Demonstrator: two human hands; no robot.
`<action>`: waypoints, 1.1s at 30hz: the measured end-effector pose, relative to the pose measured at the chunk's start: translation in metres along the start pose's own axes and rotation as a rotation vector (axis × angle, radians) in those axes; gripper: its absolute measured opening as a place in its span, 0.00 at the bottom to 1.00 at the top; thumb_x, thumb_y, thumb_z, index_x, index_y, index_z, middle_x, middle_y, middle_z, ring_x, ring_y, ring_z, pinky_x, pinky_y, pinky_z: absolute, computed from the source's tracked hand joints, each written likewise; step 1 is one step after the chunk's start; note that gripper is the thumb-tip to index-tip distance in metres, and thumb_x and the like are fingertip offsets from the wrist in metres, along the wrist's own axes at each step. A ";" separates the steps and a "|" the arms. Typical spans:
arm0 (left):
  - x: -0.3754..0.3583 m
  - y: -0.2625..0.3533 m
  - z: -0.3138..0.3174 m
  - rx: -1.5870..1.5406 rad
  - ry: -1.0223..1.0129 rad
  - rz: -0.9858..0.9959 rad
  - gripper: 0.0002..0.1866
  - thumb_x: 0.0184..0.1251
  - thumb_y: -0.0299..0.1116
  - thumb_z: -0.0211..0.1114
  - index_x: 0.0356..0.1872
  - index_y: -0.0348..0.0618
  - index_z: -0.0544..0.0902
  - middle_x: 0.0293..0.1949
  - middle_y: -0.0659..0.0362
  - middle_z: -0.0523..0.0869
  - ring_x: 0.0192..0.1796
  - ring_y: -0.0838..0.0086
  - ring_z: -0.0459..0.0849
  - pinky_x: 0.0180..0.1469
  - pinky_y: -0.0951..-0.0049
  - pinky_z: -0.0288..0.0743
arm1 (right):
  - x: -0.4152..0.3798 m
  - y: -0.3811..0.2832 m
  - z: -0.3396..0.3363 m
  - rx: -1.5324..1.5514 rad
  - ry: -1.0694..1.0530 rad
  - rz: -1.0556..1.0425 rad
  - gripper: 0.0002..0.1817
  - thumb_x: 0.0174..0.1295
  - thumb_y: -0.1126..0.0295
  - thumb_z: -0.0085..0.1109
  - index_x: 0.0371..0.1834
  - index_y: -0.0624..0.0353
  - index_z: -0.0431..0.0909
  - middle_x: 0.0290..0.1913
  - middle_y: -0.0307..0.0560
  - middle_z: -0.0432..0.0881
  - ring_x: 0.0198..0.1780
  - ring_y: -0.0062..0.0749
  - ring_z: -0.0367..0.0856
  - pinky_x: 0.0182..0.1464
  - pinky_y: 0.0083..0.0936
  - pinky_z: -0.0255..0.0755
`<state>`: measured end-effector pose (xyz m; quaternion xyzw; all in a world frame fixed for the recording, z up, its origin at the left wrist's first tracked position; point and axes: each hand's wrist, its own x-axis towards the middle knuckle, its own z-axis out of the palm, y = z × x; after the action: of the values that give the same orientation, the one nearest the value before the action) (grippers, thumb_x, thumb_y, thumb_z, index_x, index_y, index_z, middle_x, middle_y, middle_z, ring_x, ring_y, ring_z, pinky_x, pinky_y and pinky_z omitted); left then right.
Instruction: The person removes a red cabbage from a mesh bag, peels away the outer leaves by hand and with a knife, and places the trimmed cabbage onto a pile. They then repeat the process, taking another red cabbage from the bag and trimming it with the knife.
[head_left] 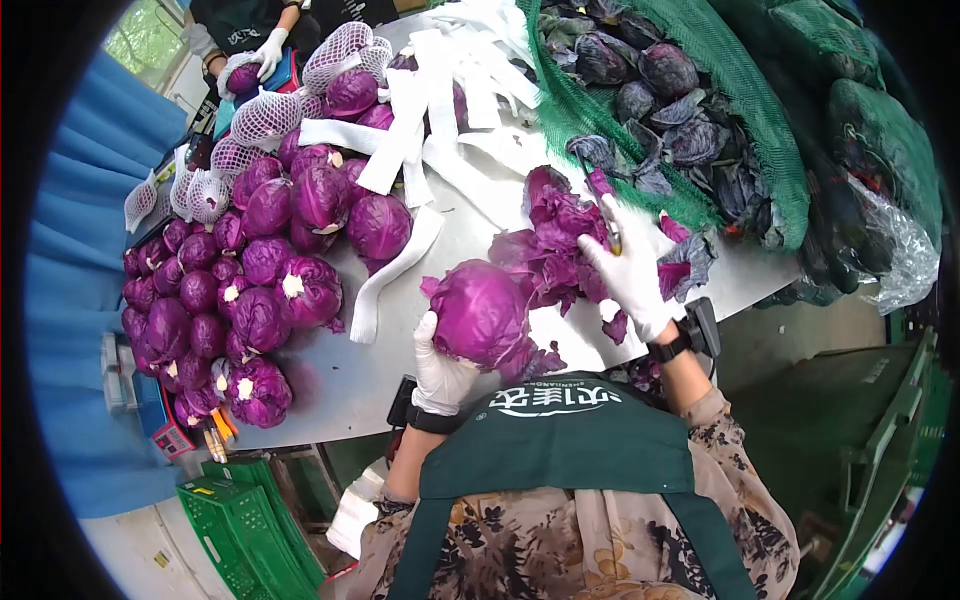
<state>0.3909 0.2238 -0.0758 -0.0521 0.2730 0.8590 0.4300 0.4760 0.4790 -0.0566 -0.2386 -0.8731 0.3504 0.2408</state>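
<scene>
My left hand [441, 372], in a white glove, is closed around the lower left side of a trimmed red cabbage [481, 314] held over the table. To its right, my right hand [630, 272], also gloved, is closed on a slim knife [613, 236], whose far end points toward the green net sack. Loose purple cabbage leaves [560, 232] are heaped between the two hands, partly behind the held cabbage. More leaf scraps [686, 264] lie right of my right hand.
Trimmed red cabbages [265, 262] are piled on the left of the metal table [385, 325]. White foam net sleeves [408, 115] lie across the back. Untrimmed cabbages [668, 72] fill a green net sack [780, 150]. Another person's gloved hand [270, 52] touches a cabbage. Green crates [240, 525] stand below.
</scene>
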 end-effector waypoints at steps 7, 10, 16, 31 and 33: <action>0.005 0.000 0.008 -0.073 0.016 -0.083 0.49 0.55 0.73 0.57 0.71 0.50 0.60 0.67 0.48 0.68 0.66 0.52 0.71 0.65 0.41 0.68 | -0.017 -0.067 -0.005 0.571 -0.672 -0.065 0.39 0.56 0.71 0.70 0.71 0.56 0.63 0.63 0.49 0.72 0.64 0.31 0.72 0.64 0.28 0.67; 0.003 0.000 0.014 -0.028 0.090 -0.054 0.48 0.55 0.74 0.55 0.71 0.54 0.62 0.67 0.51 0.68 0.67 0.53 0.70 0.65 0.39 0.67 | -0.021 -0.067 0.001 0.611 -0.550 0.024 0.21 0.57 0.75 0.68 0.54 0.61 0.75 0.50 0.44 0.79 0.49 0.24 0.79 0.53 0.23 0.72; 0.012 0.009 0.018 -0.175 0.009 -0.040 0.43 0.60 0.68 0.53 0.70 0.51 0.62 0.67 0.49 0.68 0.69 0.53 0.68 0.70 0.41 0.58 | -0.030 -0.070 -0.013 0.708 -0.683 0.150 0.08 0.58 0.74 0.64 0.39 0.61 0.79 0.29 0.33 0.76 0.34 0.15 0.70 0.39 0.17 0.67; 0.003 0.031 0.035 0.061 0.159 0.267 0.38 0.65 0.52 0.62 0.71 0.43 0.61 0.66 0.49 0.69 0.67 0.60 0.70 0.72 0.56 0.60 | -0.023 -0.075 0.010 0.948 -0.489 0.384 0.37 0.61 0.67 0.66 0.73 0.58 0.60 0.48 0.44 0.80 0.47 0.22 0.79 0.49 0.20 0.74; 0.004 0.029 0.047 0.690 -0.006 0.382 0.37 0.69 0.45 0.60 0.73 0.40 0.57 0.68 0.50 0.66 0.70 0.64 0.65 0.74 0.64 0.53 | -0.028 -0.075 0.018 1.202 -0.633 0.576 0.35 0.64 0.64 0.64 0.72 0.55 0.60 0.31 0.34 0.76 0.27 0.14 0.74 0.28 0.13 0.69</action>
<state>0.3731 0.2371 -0.0253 0.1499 0.5490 0.7815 0.2557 0.4687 0.4054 -0.0204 -0.1729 -0.4608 0.8698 -0.0350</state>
